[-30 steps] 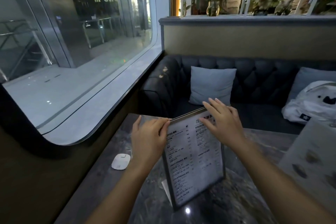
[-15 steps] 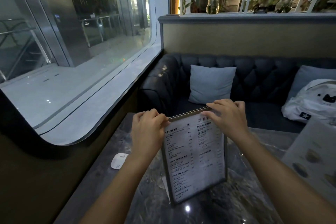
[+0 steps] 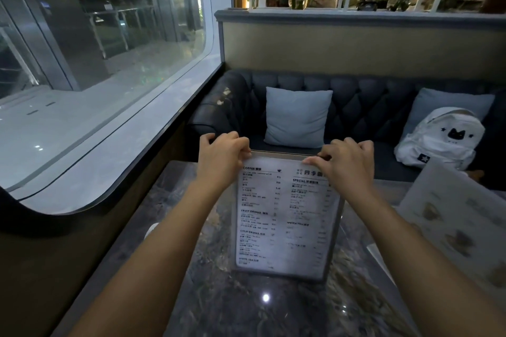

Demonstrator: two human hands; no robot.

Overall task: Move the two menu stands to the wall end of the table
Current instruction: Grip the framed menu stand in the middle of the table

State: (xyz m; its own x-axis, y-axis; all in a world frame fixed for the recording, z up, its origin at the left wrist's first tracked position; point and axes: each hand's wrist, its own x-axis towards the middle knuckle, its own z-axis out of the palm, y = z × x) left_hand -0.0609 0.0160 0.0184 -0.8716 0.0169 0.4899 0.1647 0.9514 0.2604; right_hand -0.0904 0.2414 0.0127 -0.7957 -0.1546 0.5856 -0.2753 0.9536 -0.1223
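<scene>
A framed menu stand (image 3: 284,219) with a white drinks list stands upright in the middle of the dark marble table (image 3: 246,306). My left hand (image 3: 221,159) grips its top left corner. My right hand (image 3: 347,164) grips its top right corner, fingers curled over the top edge. A second menu stand (image 3: 460,224), pale with pictures of drinks, leans at the right edge of the view, with no hand on it.
A window wall and its curved sill (image 3: 115,145) run along the table's left side. A small white object (image 3: 152,227) peeks out behind my left forearm. Beyond the table is a dark tufted sofa (image 3: 367,101) with two grey cushions and a white backpack (image 3: 438,139).
Both hands went from resting on the menu stand's top to gripping its corners. The stand has turned to face me squarely and sits slightly more to the right.
</scene>
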